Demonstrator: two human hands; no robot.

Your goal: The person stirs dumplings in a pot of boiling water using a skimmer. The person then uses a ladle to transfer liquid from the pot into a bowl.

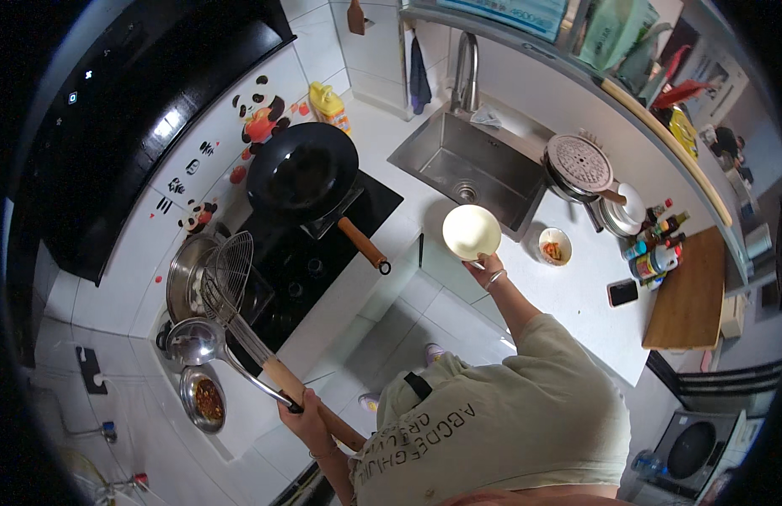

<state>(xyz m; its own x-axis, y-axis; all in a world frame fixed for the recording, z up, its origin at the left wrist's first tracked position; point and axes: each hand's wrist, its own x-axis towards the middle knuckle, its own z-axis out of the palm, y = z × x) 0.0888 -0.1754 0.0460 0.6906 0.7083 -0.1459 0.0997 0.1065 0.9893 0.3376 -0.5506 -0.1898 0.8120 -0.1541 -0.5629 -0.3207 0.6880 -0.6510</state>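
My left hand (301, 414) grips a metal ladle (198, 341) and a long wooden-handled wire strainer (229, 272) together. The strainer's wire head reaches over a steel pot (182, 272), which has pale pieces inside. Below the ladle's bowl stands a metal bowl (187, 405) of red, chili-like food. My right hand (485, 271) holds a cream-coloured bowl (472, 231) by its near edge, beside the counter's corner near the sink. No food shows in that bowl. A black wok (302, 171) with a wooden handle sits on the far part of the black cooktop (321, 269).
A steel sink (492, 148) with a tall faucet (468, 73) lies ahead. On the right counter are a small bowl with food (555, 246), a lidded pan (579, 163), stacked plates (621, 212), bottles (656, 259), a phone (623, 293) and a wooden board (688, 294). A range hood (157, 101) overhangs the left.
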